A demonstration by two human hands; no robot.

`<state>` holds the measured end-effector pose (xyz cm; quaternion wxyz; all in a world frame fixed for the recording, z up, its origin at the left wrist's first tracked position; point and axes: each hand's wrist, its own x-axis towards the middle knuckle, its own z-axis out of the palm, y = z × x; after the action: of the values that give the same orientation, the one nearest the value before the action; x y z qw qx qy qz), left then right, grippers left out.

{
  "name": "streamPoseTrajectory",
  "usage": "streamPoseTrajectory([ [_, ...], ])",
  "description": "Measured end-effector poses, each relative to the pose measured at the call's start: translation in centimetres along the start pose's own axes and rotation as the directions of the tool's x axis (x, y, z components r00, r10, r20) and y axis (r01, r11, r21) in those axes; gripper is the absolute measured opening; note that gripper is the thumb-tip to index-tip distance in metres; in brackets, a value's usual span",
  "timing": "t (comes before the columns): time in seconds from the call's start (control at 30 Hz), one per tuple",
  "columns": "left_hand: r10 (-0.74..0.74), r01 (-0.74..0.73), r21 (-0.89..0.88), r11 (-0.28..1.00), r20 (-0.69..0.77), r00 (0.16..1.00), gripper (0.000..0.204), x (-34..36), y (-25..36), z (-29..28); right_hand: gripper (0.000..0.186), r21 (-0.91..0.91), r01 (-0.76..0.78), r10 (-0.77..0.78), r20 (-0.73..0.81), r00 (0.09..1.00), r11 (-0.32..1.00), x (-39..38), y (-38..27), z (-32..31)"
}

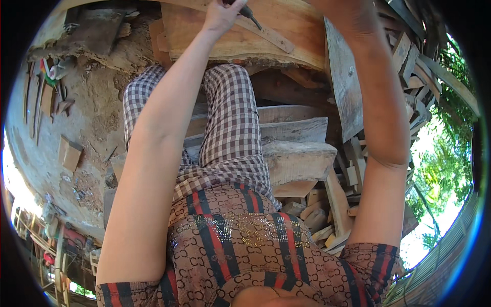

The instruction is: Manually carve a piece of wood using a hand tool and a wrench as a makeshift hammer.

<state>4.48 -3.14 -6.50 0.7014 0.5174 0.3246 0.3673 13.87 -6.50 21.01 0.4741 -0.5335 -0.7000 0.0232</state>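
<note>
My left hand point(223, 16) is at the top edge, its fingers closed round a slim dark tool point(249, 14) with a narrowing tip that points down to the right. The frame cuts off part of that hand, and the tool's exact kind does not show. Close below the tip, a narrow flat wooden strip point(279, 40) lies slantwise on a broad wooden board point(302, 25). Over the board's right end is my right hand point(348, 14); only its wrist side shows, blurred, with the fingers beyond the top edge.
Under the board and to the right lie stacked rough planks point(296, 158) and a heap of wood offcuts point(319, 215). A grey weathered plank point(345, 82) leans by the board's right end. At left, several tools point(48, 92) and a wood block point(69, 153) lie on the ground.
</note>
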Motion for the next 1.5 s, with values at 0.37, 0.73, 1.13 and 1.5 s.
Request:
streamPoseTrajectory([
  [0.37, -0.126, 0.123, -0.116, 0.986, -0.012, 0.992, 0.027, -0.7, 0.5, 0.7, 0.023, -0.164, -0.294, 0.328, 0.247, 0.912, 0.942, -2.0, -2.0, -0.7],
  [0.73, -0.121, 0.103, -0.256, 0.961, -0.058, 0.991, 0.031, -2.1, -0.3, 2.4, 0.025, -0.548, 0.008, 0.433, 0.669, 0.605, 0.836, -2.3, 1.3, -2.7],
  [1.13, -0.193, 0.192, -0.070, 0.979, 0.006, 0.981, 0.031, -1.1, -0.8, 2.0, 0.025, -0.514, -0.138, 0.452, 0.559, 0.695, 0.847, -10.2, 5.0, -1.1],
  [1.5, -0.187, 0.162, -0.263, 0.951, -0.070, 0.980, 0.034, -1.6, -0.5, 3.0, 0.032, -0.265, -0.056, 0.144, 0.326, 0.934, 0.963, -6.6, 5.4, -2.7],
])
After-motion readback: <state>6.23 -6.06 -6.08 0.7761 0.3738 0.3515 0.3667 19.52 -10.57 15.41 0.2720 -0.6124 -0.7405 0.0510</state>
